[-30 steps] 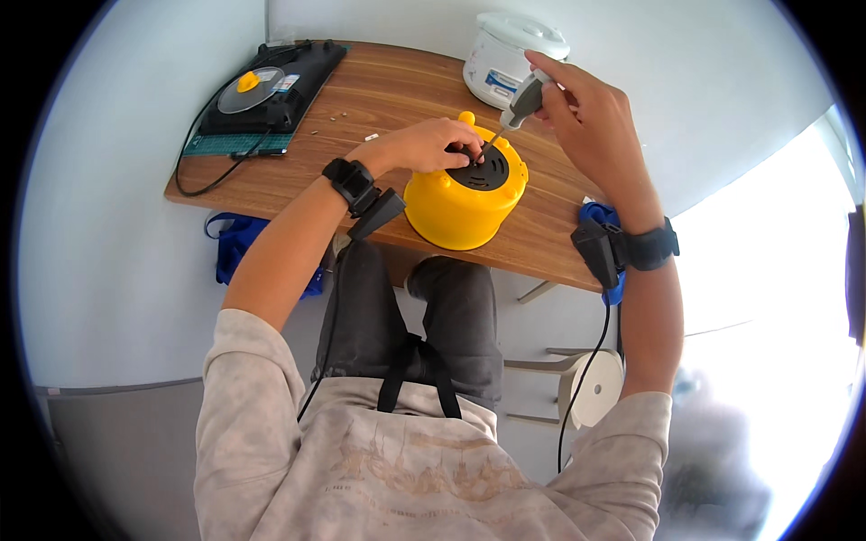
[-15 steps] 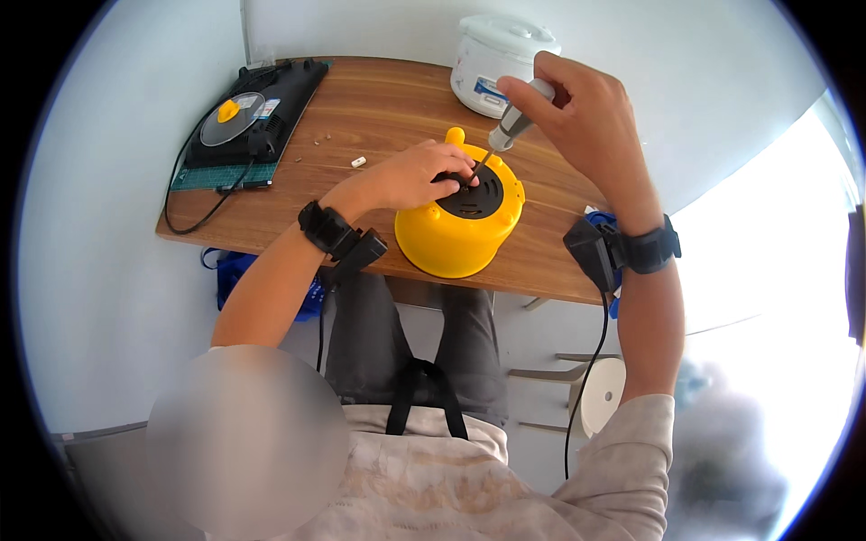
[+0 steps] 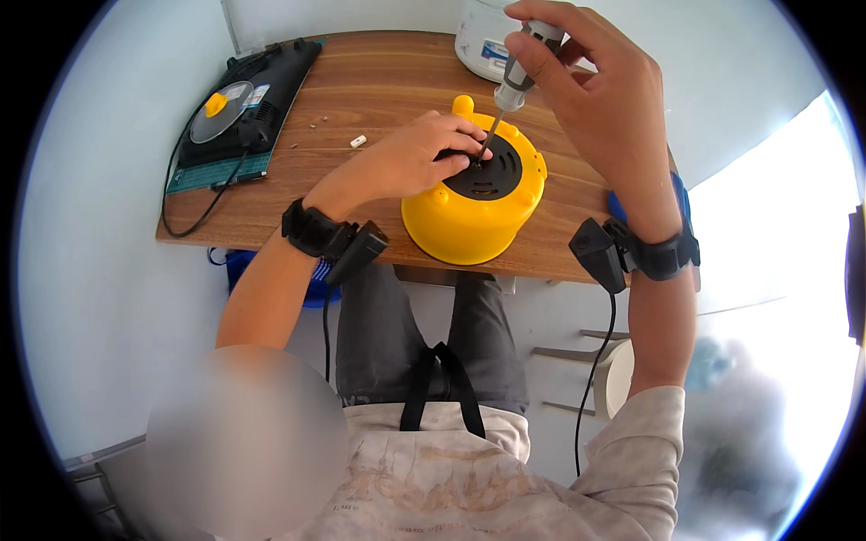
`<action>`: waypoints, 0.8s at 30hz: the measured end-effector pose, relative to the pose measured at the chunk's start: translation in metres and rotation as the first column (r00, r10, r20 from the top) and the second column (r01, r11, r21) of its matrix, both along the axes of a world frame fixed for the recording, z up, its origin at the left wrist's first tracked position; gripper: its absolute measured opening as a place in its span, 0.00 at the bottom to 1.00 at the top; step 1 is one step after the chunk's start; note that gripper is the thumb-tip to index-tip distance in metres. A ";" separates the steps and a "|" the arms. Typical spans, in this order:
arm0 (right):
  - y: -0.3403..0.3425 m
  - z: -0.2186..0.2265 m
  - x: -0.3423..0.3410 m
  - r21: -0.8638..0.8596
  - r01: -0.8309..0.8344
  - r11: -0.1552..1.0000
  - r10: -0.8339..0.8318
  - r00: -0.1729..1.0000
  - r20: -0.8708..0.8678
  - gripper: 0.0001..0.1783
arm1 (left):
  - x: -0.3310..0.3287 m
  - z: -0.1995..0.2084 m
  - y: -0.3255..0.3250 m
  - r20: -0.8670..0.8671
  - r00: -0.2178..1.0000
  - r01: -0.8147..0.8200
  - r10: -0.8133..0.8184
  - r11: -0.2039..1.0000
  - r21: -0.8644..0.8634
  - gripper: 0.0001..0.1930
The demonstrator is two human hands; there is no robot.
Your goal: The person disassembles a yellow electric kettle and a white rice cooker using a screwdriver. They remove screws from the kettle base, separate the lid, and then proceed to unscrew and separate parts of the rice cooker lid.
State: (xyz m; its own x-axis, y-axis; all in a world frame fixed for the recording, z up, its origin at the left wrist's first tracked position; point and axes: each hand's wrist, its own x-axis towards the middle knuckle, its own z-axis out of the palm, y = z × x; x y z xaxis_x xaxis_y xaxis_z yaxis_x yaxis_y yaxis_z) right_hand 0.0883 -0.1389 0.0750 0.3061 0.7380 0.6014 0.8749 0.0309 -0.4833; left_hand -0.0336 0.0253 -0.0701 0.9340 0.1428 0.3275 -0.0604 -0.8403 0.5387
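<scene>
A yellow round appliance housing (image 3: 465,236) rests upside down near the table's front edge. Its black vented bottom plate (image 3: 507,169) faces up, ringed by small yellow feet. My right hand (image 3: 600,95) grips the grey-and-white handle of a screwdriver (image 3: 512,88) from above. The slightly tilted metal shaft reaches down to a spot near the plate's middle. My left hand (image 3: 424,155) lies over the plate's left side, thumb and fingertips curled in around the shaft's lower end. Whatever those fingers pinch is too small to make out.
A white rice cooker (image 3: 481,45) stands behind the housing. At the left, a black flat appliance (image 3: 230,149) with a cable lies on a green cutting mat (image 3: 194,178), a yellow-knobbed clear lid (image 3: 233,122) on top. A small white piece (image 3: 358,142) lies mid-table.
The whole view has shifted slightly, with the rice cooker higher in the picture. The screwdriver stays on the black plate, and my right hand has turned a little around its handle.
</scene>
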 end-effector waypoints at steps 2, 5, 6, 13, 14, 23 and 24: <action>-0.002 -0.003 0.003 0.023 -0.050 0.999 0.050 0.999 -0.008 0.14 | -0.002 0.002 -0.001 -0.007 1.000 -0.001 0.001 1.000 0.011 0.13; -0.007 -0.002 0.003 0.057 -0.080 0.995 0.078 0.996 0.030 0.15 | -0.001 0.004 -0.001 -0.034 0.999 0.011 -0.010 1.000 0.018 0.13; -0.008 -0.003 -0.002 0.072 -0.044 0.996 0.037 0.994 0.100 0.15 | -0.001 0.003 -0.001 -0.046 0.999 0.010 -0.008 1.000 0.022 0.13; -0.008 -0.005 0.003 0.080 -0.013 0.997 0.011 1.000 0.025 0.16 | -0.001 0.000 0.000 0.023 1.000 0.003 -0.003 1.000 -0.011 0.12; -0.008 -0.006 0.003 0.099 -0.009 0.995 0.006 1.000 0.030 0.15 | -0.001 0.000 0.001 -0.010 1.000 -0.015 0.014 0.998 -0.062 0.11; -0.004 -0.004 0.022 0.037 -0.016 0.999 0.020 0.996 -0.089 0.15 | -0.002 -0.003 0.007 0.018 1.000 -0.010 0.011 0.998 -0.063 0.07; 0.002 -0.009 0.029 0.067 -0.035 0.997 0.039 0.997 -0.066 0.15 | -0.002 -0.002 0.007 0.015 1.000 -0.010 0.011 0.998 -0.067 0.07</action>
State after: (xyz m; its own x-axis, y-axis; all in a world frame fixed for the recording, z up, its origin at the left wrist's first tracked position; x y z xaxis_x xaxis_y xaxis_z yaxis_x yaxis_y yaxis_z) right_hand 0.1169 -0.1370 0.0655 0.3206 0.7090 0.6281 0.8382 0.0965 -0.5368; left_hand -0.0352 0.0319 -0.0721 0.9273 0.1741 0.3313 -0.0609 -0.8033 0.5925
